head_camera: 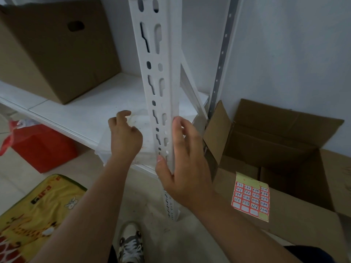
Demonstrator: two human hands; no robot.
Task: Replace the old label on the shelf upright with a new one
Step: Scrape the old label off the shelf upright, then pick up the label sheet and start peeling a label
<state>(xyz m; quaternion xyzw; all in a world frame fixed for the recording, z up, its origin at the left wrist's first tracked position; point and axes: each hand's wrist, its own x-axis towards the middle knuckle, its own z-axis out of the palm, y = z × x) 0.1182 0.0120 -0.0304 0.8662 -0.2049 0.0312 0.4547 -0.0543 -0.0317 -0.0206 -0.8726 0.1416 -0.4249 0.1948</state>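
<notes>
The white slotted shelf upright runs down the middle of the view. My right hand lies against its lower part, straight fingers along the right face and the thumb tip on the front edge. Whatever is on the upright beneath this hand is hidden, and no label shows elsewhere on it. My left hand hovers just left of the upright over a clear plastic container, fingers loosely curled, with nothing visible in it. A sheet of red-bordered labels with handwritten numbers lies on the flap of an open cardboard box at the right.
A closed brown box stands on the white shelf board at the left. On the floor below are a red bag, a yellow patterned mat and my shoe. A white wall stands behind.
</notes>
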